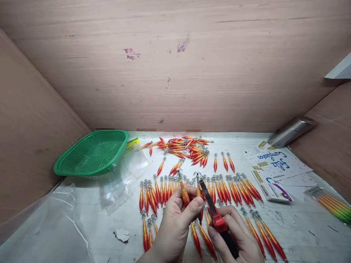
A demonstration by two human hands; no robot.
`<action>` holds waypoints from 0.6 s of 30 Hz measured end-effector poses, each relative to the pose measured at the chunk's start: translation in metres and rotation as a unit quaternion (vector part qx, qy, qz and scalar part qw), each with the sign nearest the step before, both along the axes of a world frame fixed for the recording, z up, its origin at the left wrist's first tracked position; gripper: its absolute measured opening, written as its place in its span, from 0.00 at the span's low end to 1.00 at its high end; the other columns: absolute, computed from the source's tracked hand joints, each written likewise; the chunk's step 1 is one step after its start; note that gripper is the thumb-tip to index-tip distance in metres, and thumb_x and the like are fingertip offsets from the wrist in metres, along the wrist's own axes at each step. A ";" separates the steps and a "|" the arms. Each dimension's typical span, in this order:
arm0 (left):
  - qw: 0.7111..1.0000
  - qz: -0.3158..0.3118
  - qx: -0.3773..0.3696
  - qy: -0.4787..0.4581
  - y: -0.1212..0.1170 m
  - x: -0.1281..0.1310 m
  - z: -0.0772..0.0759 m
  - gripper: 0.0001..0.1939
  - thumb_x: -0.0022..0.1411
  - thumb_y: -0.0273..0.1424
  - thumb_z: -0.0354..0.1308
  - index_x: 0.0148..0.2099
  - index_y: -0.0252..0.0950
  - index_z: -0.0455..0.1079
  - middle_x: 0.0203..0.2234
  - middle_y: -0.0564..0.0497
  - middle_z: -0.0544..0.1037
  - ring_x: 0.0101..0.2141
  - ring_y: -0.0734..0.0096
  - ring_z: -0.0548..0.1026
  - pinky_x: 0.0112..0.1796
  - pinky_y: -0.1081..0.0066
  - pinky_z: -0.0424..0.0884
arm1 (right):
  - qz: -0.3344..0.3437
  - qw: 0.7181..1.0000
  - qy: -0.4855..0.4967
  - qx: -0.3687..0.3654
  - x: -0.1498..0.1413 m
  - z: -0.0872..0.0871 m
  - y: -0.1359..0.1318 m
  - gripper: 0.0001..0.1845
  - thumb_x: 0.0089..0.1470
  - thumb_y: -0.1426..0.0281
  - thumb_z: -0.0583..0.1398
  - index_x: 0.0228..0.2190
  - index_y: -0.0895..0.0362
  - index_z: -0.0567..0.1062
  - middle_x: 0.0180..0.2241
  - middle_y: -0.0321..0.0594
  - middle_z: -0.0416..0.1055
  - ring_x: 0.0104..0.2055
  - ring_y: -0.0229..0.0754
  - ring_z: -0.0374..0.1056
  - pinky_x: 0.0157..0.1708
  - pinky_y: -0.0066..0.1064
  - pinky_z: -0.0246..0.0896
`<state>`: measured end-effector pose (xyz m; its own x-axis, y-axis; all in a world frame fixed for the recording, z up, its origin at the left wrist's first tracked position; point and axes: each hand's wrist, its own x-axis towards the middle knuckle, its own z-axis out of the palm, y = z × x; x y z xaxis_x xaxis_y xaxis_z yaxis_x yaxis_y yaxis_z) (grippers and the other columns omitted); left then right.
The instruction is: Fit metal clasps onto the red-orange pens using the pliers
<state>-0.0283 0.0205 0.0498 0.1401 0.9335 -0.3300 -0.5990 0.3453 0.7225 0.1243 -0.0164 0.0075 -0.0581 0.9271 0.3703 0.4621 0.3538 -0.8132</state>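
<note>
We see the left hand (178, 219) near the middle of the work surface, its fingers closed on two red-and-orange lures (184, 194), both with their wire hooks pointing to the far side. The right hand (236, 233), just to the right of it, is closed around the handle of a red-and-black tool (218, 220). The tool's narrow dark front reaches far and left, its tip right by the hook end of the right-hand held lure; whether they touch, we cannot tell.

Around and beyond the hands we note rows of similar lures (242, 193), hooks mostly to the far side, and a loose heap (181, 146) farther off. Far left: a green basket (90, 155), with clear plastic bags (115, 191) near it and a yellow label (133, 143) beside its rim. Near left, clear plastic sheeting (55, 226) and a torn scrap (122, 235). On the right we record printed cards (279, 164), a small box (272, 188), a packet of orange-and-green pieces (333, 205) and, farther back, a metal cylinder (293, 131), tilted.
</note>
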 end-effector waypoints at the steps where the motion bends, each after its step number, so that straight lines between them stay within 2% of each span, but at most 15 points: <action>1: 1.000 0.000 0.002 0.005 0.000 0.000 -0.001 0.19 0.49 0.38 0.74 0.37 0.37 0.70 0.26 0.57 0.71 0.27 0.78 0.66 0.34 0.74 0.63 | 0.002 1.000 -0.007 0.007 0.001 0.000 0.001 0.06 0.59 0.67 0.62 0.29 0.52 0.74 0.32 0.37 0.71 0.33 0.38 0.72 0.32 0.21 0.69; 9: 1.000 0.003 0.006 0.030 -0.001 -0.001 -0.005 0.19 0.49 0.41 0.74 0.36 0.37 0.70 0.24 0.57 0.69 0.26 0.77 0.64 0.32 0.73 0.63 | -0.005 0.998 -0.040 0.043 0.002 0.004 0.006 0.03 0.59 0.68 0.62 0.32 0.52 0.74 0.31 0.36 0.70 0.32 0.38 0.72 0.32 0.21 0.69; 13: 0.998 0.011 0.031 0.048 0.000 -0.001 -0.008 0.17 0.51 0.41 0.72 0.36 0.37 0.72 0.25 0.57 0.69 0.27 0.76 0.65 0.33 0.73 0.63 | -0.008 0.997 -0.052 0.061 0.001 -0.001 0.005 0.01 0.58 0.68 0.62 0.33 0.52 0.74 0.32 0.39 0.73 0.34 0.41 0.74 0.33 0.24 0.71; 18: 0.998 0.001 0.045 0.051 0.002 -0.002 -0.009 0.17 0.54 0.41 0.71 0.36 0.36 0.71 0.26 0.56 0.72 0.27 0.77 0.65 0.32 0.74 0.62 | -0.071 0.997 0.005 0.033 -0.011 -0.006 0.001 0.07 0.61 0.63 0.60 0.33 0.52 0.75 0.33 0.41 0.73 0.36 0.43 0.73 0.38 0.29 0.69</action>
<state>-0.0304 0.0228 0.0408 0.1086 0.9601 -0.2579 -0.5207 0.2759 0.8079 0.1136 -0.0155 0.0017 0.0755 0.8995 0.4304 0.5025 0.3385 -0.7956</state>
